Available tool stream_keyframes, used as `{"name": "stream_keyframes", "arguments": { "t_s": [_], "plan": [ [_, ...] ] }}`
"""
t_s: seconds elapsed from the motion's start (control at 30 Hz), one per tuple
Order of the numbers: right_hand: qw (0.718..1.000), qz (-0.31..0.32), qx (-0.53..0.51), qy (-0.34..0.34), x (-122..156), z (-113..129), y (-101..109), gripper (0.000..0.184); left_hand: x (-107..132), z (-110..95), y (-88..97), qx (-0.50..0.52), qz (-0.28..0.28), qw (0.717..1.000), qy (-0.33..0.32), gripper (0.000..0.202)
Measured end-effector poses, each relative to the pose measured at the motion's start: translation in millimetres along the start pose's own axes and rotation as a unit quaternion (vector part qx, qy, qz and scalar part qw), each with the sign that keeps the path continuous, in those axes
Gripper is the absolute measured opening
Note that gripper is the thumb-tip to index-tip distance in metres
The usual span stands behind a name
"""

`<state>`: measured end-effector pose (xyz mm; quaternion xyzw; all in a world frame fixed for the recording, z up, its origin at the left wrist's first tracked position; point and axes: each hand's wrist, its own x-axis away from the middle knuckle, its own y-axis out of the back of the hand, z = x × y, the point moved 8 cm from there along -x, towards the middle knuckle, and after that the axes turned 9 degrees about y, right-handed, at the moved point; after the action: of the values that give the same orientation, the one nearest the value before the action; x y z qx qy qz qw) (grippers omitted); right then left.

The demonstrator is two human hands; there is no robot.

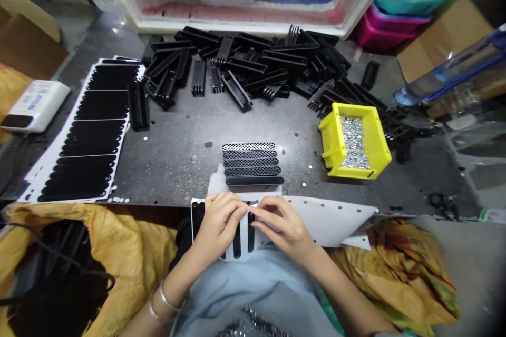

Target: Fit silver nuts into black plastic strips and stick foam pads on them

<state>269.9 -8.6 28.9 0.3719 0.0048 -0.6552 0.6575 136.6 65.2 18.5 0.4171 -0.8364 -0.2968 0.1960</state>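
A white sheet of black sticker strips [236,242] hangs over the table's front edge, in front of my body. My left hand [222,221] lies over the sheet, thumb and forefinger pinched together at its upper edge. Close beside it, my right hand [282,224] pinches the top of a black sticker strip [251,237]; the fingertips hide the exact hold. Bare white backing paper [324,216] spreads to the right beneath my right hand. Just beyond my hands, several black slotted bars [253,162] lie in a neat row, the nearest one with a smooth top.
Black plastic parts [245,66] are heaped at the back. A yellow bin [332,142] of small metal pieces stands right, scissors [445,204] near the right edge. More sticker sheets [85,134] lie left. Yellow sacks [134,253] flank me below the table; a white foam box [237,23] stands behind.
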Motion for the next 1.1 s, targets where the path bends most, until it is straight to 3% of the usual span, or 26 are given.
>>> {"name": "stream_keyframes", "arguments": {
  "t_s": [0.13,0.23,0.27,0.33,0.43,0.5,0.6,0.83,0.97,1.1],
  "plan": [
    [0.975,0.011,-0.190,-0.112,0,-8,20,0.006,7,10,2.3,-0.075,-0.123,0.989,-0.017,0.022],
    [0.948,-0.064,-0.253,-0.180,-8,-21,46,0.006,14,6,0.7,-0.118,-0.172,0.976,-0.055,0.011],
    [0.956,-0.083,-0.216,-0.182,-14,-25,54,0.010,15,4,3.1,-0.118,-0.178,0.975,-0.063,0.008],
    [0.983,-0.064,-0.078,-0.151,-34,-26,56,0.020,11,2,17.3,-0.106,-0.200,0.973,-0.050,0.007],
    [0.996,0.018,0.079,-0.043,-68,-21,30,0.035,-4,13,49.3,-0.085,-0.235,0.968,0.028,0.010],
    [0.993,0.053,0.103,0.020,-84,-19,9,0.035,-18,24,61.9,-0.070,-0.218,0.971,0.069,0.012],
    [0.990,0.080,0.111,0.045,-96,-25,-9,0.021,-35,38,63.1,-0.041,-0.166,0.981,0.089,0.015],
    [0.988,0.107,0.103,0.032,-104,-32,-17,0.018,-43,47,55.8,0.026,-0.146,0.982,0.117,0.015],
    [0.982,0.129,0.133,0.029,-102,-25,-11,0.020,-48,48,55.0,0.037,-0.131,0.983,0.125,0.013],
    [0.986,0.101,0.122,-0.058,-88,-37,24,0.019,-50,51,53.4,0.033,-0.115,0.984,0.129,0.013]
  ]
}}
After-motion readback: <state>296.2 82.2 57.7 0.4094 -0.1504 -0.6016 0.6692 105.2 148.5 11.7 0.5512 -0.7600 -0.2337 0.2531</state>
